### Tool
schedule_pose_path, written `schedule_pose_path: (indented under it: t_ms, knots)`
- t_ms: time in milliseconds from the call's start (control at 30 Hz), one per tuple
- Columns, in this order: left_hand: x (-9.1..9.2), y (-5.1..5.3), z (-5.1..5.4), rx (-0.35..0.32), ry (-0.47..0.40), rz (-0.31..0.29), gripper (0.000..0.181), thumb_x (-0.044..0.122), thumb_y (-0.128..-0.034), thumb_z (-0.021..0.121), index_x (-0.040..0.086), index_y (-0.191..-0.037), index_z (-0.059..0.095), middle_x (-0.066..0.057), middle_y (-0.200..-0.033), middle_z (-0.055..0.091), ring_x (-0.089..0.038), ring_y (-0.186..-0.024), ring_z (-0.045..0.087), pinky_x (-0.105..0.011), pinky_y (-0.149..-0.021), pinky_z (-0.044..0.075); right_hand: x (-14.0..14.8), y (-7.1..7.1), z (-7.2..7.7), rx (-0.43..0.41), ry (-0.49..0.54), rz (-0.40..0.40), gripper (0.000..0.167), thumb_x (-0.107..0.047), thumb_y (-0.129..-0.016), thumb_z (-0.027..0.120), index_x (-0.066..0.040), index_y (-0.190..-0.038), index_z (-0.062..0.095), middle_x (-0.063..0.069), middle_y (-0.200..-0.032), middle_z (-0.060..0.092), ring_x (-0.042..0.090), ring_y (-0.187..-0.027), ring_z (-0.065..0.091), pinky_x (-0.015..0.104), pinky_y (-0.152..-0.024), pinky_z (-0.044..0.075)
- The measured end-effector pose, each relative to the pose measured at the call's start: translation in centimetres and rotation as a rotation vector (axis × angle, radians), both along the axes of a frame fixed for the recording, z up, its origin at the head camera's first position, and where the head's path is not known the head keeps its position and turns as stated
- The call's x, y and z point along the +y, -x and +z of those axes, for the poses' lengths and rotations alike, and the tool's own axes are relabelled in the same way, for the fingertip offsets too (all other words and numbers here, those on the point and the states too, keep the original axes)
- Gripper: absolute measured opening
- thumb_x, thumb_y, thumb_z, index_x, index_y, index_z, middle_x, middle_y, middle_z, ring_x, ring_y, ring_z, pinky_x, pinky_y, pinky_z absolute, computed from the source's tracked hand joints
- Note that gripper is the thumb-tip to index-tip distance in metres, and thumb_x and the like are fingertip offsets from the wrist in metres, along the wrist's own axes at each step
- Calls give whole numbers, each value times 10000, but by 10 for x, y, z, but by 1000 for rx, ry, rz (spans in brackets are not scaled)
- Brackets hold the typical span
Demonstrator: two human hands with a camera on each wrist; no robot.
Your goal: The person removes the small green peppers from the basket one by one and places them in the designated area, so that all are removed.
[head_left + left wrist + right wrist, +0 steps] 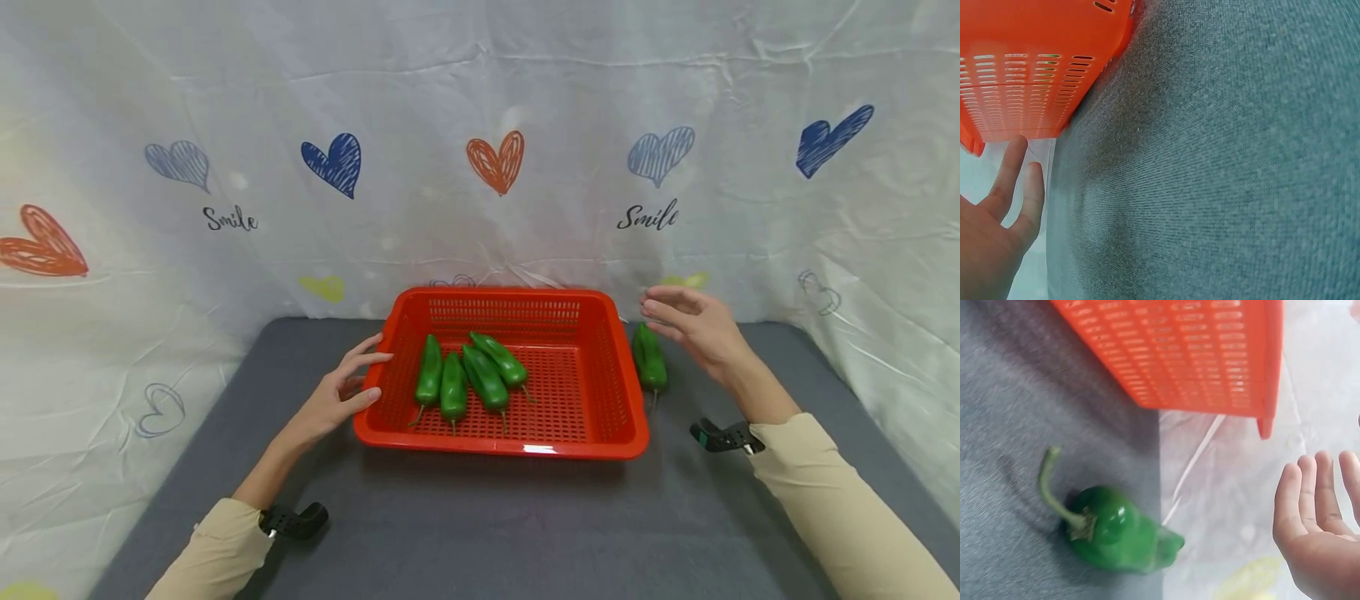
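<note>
A red plastic basket [555, 446] with slotted walls sits on the grey table, with several green peppers [482, 377] lying in its left half, stems toward me. My left hand [333, 398] is at the basket's left rim, its fingers spread and fairly straight; the left wrist view shows two of its fingers [1033, 194] near the basket wall [1054, 37]. One more green pepper [649, 358] lies on the table just right of the basket. Above and beside that pepper, my right hand [693, 329] hovers with loosely bent fingers, holding nothing; the right wrist view shows the pepper [1119, 534] apart from it.
The grey cloth-covered table [480, 525] stretches in front of the basket and to both sides. Close behind stands a white curtain [420, 233] printed with hearts and words. A black band [296, 522] is on each wrist.
</note>
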State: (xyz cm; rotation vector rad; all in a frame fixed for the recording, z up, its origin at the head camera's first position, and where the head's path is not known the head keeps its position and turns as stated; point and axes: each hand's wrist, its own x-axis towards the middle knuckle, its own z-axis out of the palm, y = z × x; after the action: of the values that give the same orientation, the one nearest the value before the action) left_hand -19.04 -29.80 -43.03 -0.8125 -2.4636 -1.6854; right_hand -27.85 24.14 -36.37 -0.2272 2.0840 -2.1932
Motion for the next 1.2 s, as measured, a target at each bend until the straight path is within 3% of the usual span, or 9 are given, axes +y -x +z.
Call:
schedule_pose_path:
  t_ms: [300, 600, 800, 1067, 1200]
  knots:
    - [2, -1, 1, -24, 7, 18, 495, 8, -979, 625, 32, -1460, 510, -60, -1648, 215, -397, -1164, 582, -331, -918, 523, -21, 3, 19, 28, -81, 64, 459, -201, -971, 723, -6, -1353, 560, 116, -1330, 580, 281, -1226, 563, 377, -985, 488]
    - [2, 0, 1, -18, 11, 18, 493, 7, -981, 622, 27, -1460, 508, -64, -1650, 210, -395, -1158, 587, -330, -922, 520, -47, 9, 36, 77, -116, 119, 414, -162, -968, 728, -19, -1333, 598, 184, -1337, 559, 332, -1233, 546, 399, -986, 487]
    - [2, 0, 1, -5, 12, 3, 483, 5, -989, 611, 16, -1460, 501, -89, -1653, 197, -386, -1168, 585, -324, -924, 519, -60, 12, 40, 95, -124, 124, 482, -133, -950, 748, 68, -1346, 559, 189, -1305, 589, 340, -1203, 570, 428, -983, 488]
    - [2, 0, 1, -6, 13, 6, 489, 5, -987, 613, 27, -1463, 505, -77, -1653, 202, -388, -1168, 584, -328, -929, 516, -80, 18, 42, 141, -120, 168, 390, -104, -945, 748, 39, -1283, 613, 177, -1255, 618, 267, -1130, 617, 416, -957, 509]
    - [2, 0, 1, -16, 8, 16, 494, 11, -984, 621, 37, -1464, 508, -59, -1652, 207, -394, -1157, 590, -330, -925, 518, -92, 21, 41, 147, -112, 190, 380, -90, -944, 746, 45, -1275, 618, 215, -1266, 610, 304, -1141, 606, 453, -985, 487]
